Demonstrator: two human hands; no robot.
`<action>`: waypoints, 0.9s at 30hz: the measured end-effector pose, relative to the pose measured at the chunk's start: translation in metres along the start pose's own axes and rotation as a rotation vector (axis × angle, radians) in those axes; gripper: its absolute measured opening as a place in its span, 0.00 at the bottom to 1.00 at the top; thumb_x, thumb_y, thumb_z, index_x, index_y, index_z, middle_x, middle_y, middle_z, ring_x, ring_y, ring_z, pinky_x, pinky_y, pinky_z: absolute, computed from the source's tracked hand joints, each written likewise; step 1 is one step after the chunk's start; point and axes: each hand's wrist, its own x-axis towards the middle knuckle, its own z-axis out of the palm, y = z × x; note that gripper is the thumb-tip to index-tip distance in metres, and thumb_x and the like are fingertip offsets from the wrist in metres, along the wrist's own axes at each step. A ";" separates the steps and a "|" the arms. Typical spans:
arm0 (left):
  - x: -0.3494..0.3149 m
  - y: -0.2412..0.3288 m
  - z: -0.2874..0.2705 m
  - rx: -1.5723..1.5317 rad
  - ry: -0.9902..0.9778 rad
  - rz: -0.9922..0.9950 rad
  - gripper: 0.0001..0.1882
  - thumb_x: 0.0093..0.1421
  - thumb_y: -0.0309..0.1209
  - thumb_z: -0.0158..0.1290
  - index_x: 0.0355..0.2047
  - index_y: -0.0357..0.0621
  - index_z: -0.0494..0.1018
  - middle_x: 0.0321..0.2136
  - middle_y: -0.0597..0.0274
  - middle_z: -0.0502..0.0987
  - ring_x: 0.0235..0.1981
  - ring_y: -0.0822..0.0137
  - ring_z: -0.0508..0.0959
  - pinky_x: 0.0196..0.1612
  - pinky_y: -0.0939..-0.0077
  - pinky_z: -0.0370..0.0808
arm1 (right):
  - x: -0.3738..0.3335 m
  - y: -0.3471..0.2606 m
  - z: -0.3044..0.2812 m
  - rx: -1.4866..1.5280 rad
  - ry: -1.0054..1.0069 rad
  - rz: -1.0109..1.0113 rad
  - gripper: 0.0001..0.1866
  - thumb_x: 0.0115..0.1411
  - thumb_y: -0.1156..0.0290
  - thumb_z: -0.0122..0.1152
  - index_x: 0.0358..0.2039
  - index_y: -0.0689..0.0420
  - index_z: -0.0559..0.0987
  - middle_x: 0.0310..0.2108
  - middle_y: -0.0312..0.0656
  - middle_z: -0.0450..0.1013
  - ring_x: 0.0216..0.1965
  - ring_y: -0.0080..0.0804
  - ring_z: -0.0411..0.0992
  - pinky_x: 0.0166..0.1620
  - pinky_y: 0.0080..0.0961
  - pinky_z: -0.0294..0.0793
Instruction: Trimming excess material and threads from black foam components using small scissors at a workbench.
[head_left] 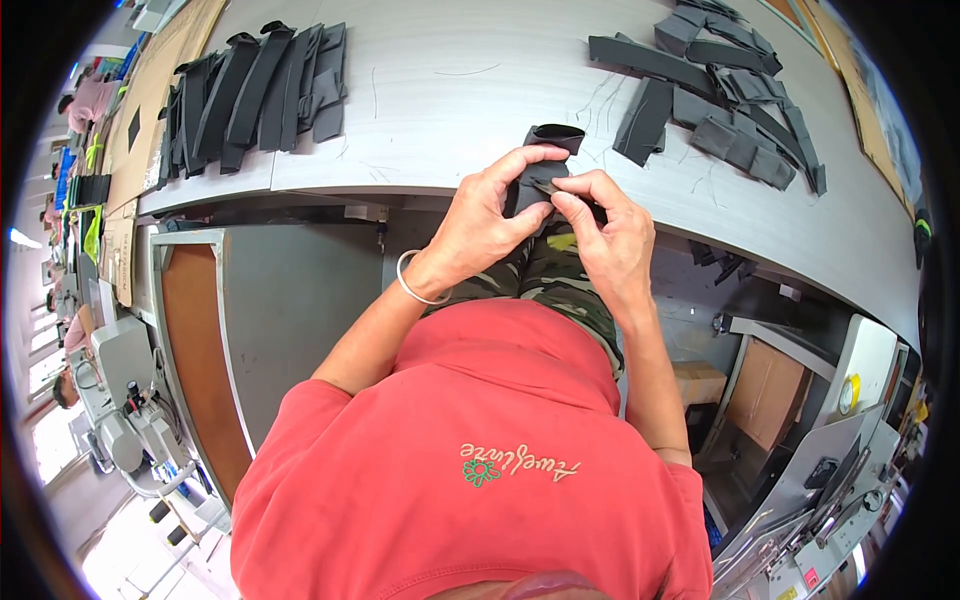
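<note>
A black fabric piece [540, 178], folded into a band with a looped upper end, is at the near edge of the table. My left hand [492, 207] grips it from the left, thumb and fingers closed around it. My right hand [612, 228] is closed in a pinch against its right side. A small light tip shows between the right fingertips and the cloth, too small to name. To the left on the table lies a row of dark fabric strips [262, 88]. A looser heap of similar dark pieces [735, 125] lies to the right.
Loose dark threads are scattered on the pale table [450, 110]. Below its edge are a grey panel [300, 320] on the left and a cardboard box [697, 383] on the right. Machines [140, 430] stand on both sides. Other people [90, 100] sit far left.
</note>
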 end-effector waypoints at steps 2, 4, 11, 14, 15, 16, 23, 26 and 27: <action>0.000 0.000 0.000 0.006 -0.003 0.000 0.26 0.54 0.15 0.53 0.55 0.37 0.66 0.48 0.62 0.72 0.47 0.74 0.72 0.51 0.79 0.71 | 0.000 -0.001 0.000 -0.002 -0.007 0.000 0.08 0.56 0.63 0.62 0.33 0.51 0.80 0.23 0.38 0.75 0.23 0.33 0.73 0.28 0.28 0.69; 0.001 0.000 0.001 0.012 -0.007 0.000 0.26 0.54 0.16 0.53 0.55 0.37 0.66 0.48 0.62 0.72 0.47 0.74 0.72 0.50 0.79 0.71 | 0.000 0.000 0.001 0.004 0.002 -0.010 0.08 0.56 0.63 0.62 0.33 0.51 0.80 0.23 0.38 0.75 0.23 0.34 0.73 0.28 0.28 0.69; -0.002 0.003 -0.001 -0.141 -0.034 -0.028 0.25 0.54 0.17 0.53 0.54 0.39 0.67 0.44 0.62 0.73 0.43 0.74 0.74 0.46 0.79 0.73 | 0.005 0.009 -0.015 0.589 -0.260 0.073 0.10 0.54 0.73 0.66 0.38 0.54 0.79 0.28 0.33 0.74 0.28 0.20 0.72 0.32 0.17 0.69; 0.001 0.010 -0.005 -0.307 -0.054 -0.041 0.24 0.53 0.17 0.54 0.51 0.40 0.68 0.43 0.64 0.73 0.41 0.76 0.74 0.44 0.79 0.73 | 0.008 -0.003 -0.016 0.723 -0.039 0.016 0.19 0.51 0.79 0.68 0.44 0.55 0.76 0.34 0.32 0.71 0.31 0.16 0.69 0.34 0.13 0.69; -0.001 0.014 -0.006 -0.325 -0.090 -0.075 0.22 0.53 0.17 0.54 0.50 0.39 0.69 0.44 0.64 0.72 0.42 0.76 0.73 0.45 0.79 0.72 | 0.012 0.000 -0.016 0.372 0.015 -0.025 0.25 0.49 0.79 0.69 0.49 0.54 0.73 0.36 0.33 0.69 0.30 0.16 0.67 0.35 0.13 0.69; -0.002 0.013 -0.005 -0.305 -0.127 -0.044 0.19 0.52 0.17 0.55 0.44 0.40 0.68 0.42 0.63 0.73 0.42 0.76 0.73 0.45 0.80 0.71 | 0.012 -0.009 -0.017 0.395 0.029 0.014 0.19 0.49 0.79 0.69 0.42 0.56 0.76 0.32 0.31 0.70 0.27 0.16 0.66 0.35 0.13 0.69; -0.018 0.040 -0.004 -0.146 -0.141 0.058 0.31 0.51 0.21 0.54 0.55 0.41 0.56 0.45 0.52 0.75 0.47 0.69 0.72 0.50 0.71 0.69 | 0.024 -0.035 -0.034 0.706 0.163 0.025 0.07 0.57 0.75 0.64 0.25 0.58 0.75 0.21 0.24 0.67 0.23 0.10 0.58 0.25 0.13 0.56; -0.011 0.043 -0.009 0.155 -0.114 0.232 0.34 0.51 0.24 0.54 0.59 0.40 0.57 0.42 0.55 0.77 0.45 0.69 0.73 0.50 0.70 0.69 | 0.020 -0.041 -0.037 0.781 0.116 0.046 0.04 0.57 0.75 0.64 0.27 0.58 0.77 0.21 0.24 0.67 0.22 0.10 0.58 0.25 0.13 0.56; -0.010 0.043 -0.008 0.053 -0.109 0.259 0.25 0.56 0.29 0.55 0.53 0.37 0.66 0.35 0.59 0.79 0.38 0.72 0.75 0.44 0.73 0.71 | 0.017 -0.053 -0.036 0.809 0.132 0.007 0.04 0.57 0.75 0.65 0.28 0.59 0.78 0.21 0.24 0.68 0.23 0.09 0.59 0.26 0.12 0.56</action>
